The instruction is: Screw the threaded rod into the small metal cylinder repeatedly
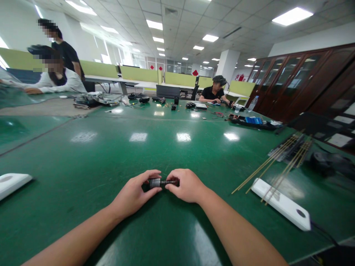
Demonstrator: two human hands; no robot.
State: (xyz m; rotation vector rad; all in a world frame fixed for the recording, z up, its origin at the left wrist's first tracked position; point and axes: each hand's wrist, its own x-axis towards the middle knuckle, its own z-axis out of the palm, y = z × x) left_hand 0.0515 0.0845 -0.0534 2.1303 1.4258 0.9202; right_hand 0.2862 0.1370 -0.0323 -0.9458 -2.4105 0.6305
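A small cylindrical part (159,182), silver at one end and dark and threaded-looking along the rest, is held just above the green desk (172,147), close to its near edge and about midway along it. The silver end is pinched between the thumb and fingers of the left hand (134,194), while the dark end is gripped by the curled fingers of the right hand (186,184); the two hands are brought close together around the part. Toward the right edge of the desk, a white flat device (283,203) is laid with a bundle of thin brass-coloured rods (274,162) resting across it. Another white device (12,183) is seen at the left edge. At the far edge, other people are seated among scattered tools.
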